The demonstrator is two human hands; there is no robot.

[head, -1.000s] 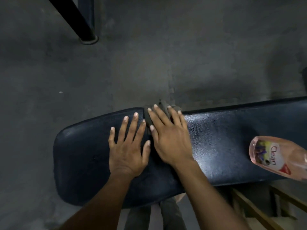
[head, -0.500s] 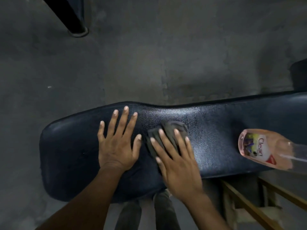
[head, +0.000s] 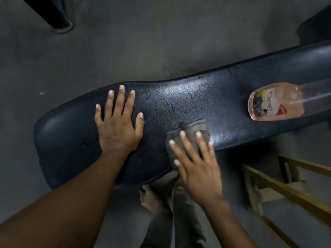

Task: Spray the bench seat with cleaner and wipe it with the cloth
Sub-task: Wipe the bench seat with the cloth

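Presently my right hand (head: 198, 169) presses flat, fingers extended, on the grey cloth (head: 191, 131) at the bench (head: 206, 97) near edge. My left hand (head: 119, 126) lies open, grip released, beside it. The cleaner bottle (head: 274, 102) lies toward the right end.

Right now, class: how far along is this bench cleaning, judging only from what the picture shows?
Done: spraying looks finished, since the bottle lies on the seat, in neither hand, and the seat's middle glistens. In hand: the right hand presses the cloth flat at the near edge, while the left hand rests spread on the seat. Left: the dull end under the left hand and the stretch around the bottle probably still need wiping.
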